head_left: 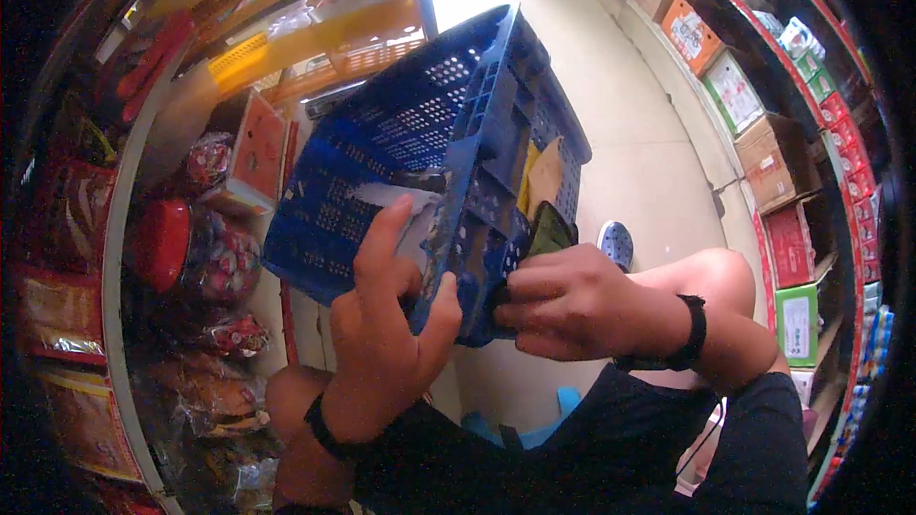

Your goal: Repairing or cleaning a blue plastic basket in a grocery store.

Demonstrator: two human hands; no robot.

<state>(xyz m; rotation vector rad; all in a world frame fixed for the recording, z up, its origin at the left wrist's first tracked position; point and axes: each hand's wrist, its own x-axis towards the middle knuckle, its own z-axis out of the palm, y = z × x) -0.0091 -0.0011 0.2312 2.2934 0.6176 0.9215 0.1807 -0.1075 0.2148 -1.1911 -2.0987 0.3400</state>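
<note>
A blue crate of perforated plastic is held tilted in front of the person, above the knees, its open side turned to the right. The left hand is pressed against the crate's lower wall; its grip is partly open, the thumb hooked round the lower corner and the forefinger stretched up along a torn white label stuck to the blue wall. The right hand is closed at the crate's lower rim, its grip pinched on the rim beside a dark green packet that pokes out of the crate; whether the packet itself is clasped cannot be told. Inside the crate a piece of brown cardboard and a yellow strip are seen. A black band is worn on each wrist. To the left, a shelf is filled with red and clear bags of goods, and a flat orange box stands on its edge beside them. Along the right, cartons in brown, orange, red and green are lined up on the pale floor under a red-edged shelf. A blue stool is partly seen beneath the person.
</note>
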